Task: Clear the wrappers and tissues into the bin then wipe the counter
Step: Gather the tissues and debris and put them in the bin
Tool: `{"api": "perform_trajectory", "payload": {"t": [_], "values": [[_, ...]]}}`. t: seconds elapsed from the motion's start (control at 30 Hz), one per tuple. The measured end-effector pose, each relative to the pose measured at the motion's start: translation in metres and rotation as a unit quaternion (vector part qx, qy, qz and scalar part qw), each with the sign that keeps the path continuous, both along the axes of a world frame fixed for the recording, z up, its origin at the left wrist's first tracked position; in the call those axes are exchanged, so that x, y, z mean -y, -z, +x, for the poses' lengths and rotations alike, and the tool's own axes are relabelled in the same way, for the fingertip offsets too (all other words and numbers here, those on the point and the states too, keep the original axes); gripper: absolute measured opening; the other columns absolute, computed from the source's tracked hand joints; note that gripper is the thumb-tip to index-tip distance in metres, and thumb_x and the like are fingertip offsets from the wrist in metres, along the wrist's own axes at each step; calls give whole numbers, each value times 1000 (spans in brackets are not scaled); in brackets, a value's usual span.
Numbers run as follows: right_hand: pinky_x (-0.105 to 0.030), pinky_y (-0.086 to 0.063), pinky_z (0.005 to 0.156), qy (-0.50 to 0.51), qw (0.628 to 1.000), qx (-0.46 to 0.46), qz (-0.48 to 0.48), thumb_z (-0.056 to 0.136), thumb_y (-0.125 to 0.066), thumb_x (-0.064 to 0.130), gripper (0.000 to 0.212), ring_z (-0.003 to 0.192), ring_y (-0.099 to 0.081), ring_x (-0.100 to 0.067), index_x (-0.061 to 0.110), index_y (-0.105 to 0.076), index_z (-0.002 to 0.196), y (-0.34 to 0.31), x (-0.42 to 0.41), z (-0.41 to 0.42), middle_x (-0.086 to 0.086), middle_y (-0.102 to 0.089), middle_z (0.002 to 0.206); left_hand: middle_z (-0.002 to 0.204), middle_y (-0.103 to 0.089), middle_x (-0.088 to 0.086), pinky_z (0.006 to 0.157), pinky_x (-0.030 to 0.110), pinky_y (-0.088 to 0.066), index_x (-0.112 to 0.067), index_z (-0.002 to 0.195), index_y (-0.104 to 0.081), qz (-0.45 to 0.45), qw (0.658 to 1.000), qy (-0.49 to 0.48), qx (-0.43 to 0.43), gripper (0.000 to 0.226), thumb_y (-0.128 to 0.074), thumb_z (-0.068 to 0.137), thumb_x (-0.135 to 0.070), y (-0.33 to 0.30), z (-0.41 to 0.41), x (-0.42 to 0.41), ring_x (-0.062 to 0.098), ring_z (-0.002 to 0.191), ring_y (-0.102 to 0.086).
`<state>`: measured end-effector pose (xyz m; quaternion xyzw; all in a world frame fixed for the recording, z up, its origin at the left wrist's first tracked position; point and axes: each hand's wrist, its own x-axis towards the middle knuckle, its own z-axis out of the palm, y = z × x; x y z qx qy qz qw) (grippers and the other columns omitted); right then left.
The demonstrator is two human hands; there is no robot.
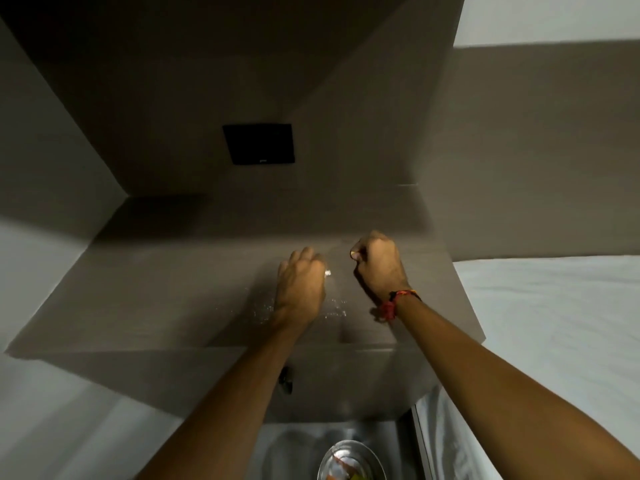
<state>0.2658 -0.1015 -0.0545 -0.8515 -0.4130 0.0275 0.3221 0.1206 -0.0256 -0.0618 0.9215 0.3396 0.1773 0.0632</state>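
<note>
The grey counter (pixel 156 299) is big, hard and flat. Below us the bin (pixel 349 459) stands open. Our right hand (pixel 379 263) is curled tight on a yellow scrap (pixel 354 253). Our left hand (pixel 299 284) pinches a small white scrap (pixel 327 272). We think both are light and soft, so fingertips do fine. Tiny crumbs (pixel 332 308) sit between our wrists.

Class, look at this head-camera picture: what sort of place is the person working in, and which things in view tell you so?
Probably a small indoor nook or kitchenette corner, though it is dim. Clues: a grey counter set against plain walls, a dark wall plate above it, and a bin with rubbish on the floor below.
</note>
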Motion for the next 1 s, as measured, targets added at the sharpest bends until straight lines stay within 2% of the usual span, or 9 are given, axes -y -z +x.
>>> {"api": "perform_trajectory", "payload": {"t": [0.13, 0.2, 0.27, 0.33, 0.5, 0.67, 0.77, 0.9, 1.0], "values": [[-18, -47, 78, 23, 983, -118, 140, 86, -66, 11, 9, 89, -65, -19, 11, -75, 89, 0, 43, -40, -7, -69, 93, 100, -61, 3, 77, 26, -42, -14, 96, -64, -132, 962, -67, 228, 6, -58, 95, -15, -5, -25, 37, 18, 90, -55], [-16, -47, 75, -1, 974, -103, 201, 88, -67, 17, 7, 83, -62, -10, 16, -73, 90, 12, 79, -74, -1, -66, 89, 97, -63, -1, 76, 23, -47, -15, 97, -64, -172, 932, -54, 315, 5, -60, 96, -18, 7, -49, 71, 12, 83, -57], [-10, -45, 72, -23, 972, -64, 225, 90, -66, 17, 4, 80, -59, -4, 18, -69, 93, 39, 118, -110, 4, -63, 88, 93, -69, -6, 76, 17, -51, -24, 101, -64, -231, 903, -32, 361, 6, -61, 98, -27, 27, -77, 108, 7, 82, -64], [-9, -47, 73, -21, 978, -85, 188, 92, -65, 18, 5, 83, -60, -1, 20, -67, 96, 84, 154, -142, 7, -62, 93, 92, -70, -10, 75, 16, -53, -31, 102, -64, -285, 884, -32, 368, 4, -61, 99, -31, 66, -105, 144, 10, 85, -68], [-24, -56, 72, 82, 971, -221, -44, 90, -62, 16, 11, 84, -66, -10, 18, -73, 94, 211, 212, -179, 3, -68, 98, 94, -70, 3, 74, 32, -58, -13, 98, -68, -341, 919, -98, 170, 8, -66, 95, -21, 190, -145, 206, 19, 86, -67], [-21, -54, 72, 139, 923, -277, -227, 85, -61, 14, 15, 82, -66, -18, 16, -73, 96, 323, 232, -187, -3, -71, 97, 100, -76, 10, 77, 35, -59, -11, 92, -73, -459, 870, -178, -29, 12, -63, 87, -13, 306, -154, 220, 29, 96, -71], [-23, -54, 76, 104, 907, -306, -268, 90, -60, 22, 19, 85, -64, -17, 15, -69, 105, 377, 234, -186, -1, -68, 99, 107, -77, 12, 84, 37, -59, -11, 98, -74, -478, 853, -195, -73, 17, -62, 87, -16, 362, -151, 219, 32, 103, -70], [-21, -50, 79, 71, 905, -307, -287, 90, -55, 15, 23, 97, -65, -22, 12, -66, 110, 419, 248, -191, -5, -66, 106, 108, -73, 19, 85, 45, -59, -3, 107, -67, -443, 869, -194, -104, 24, -63, 86, -14, 404, -169, 224, 36, 103, -67], [-35, -54, 92, 3, 893, -296, -339, 97, -46, 20, 27, 108, -65, -31, 9, -65, 113, 424, 271, -210, -14, -67, 117, 108, -73, 15, 86, 42, -58, -5, 107, -66, -430, 876, -207, -63, 18, -58, 92, -11, 395, -201, 239, 31, 105, -67]]}}
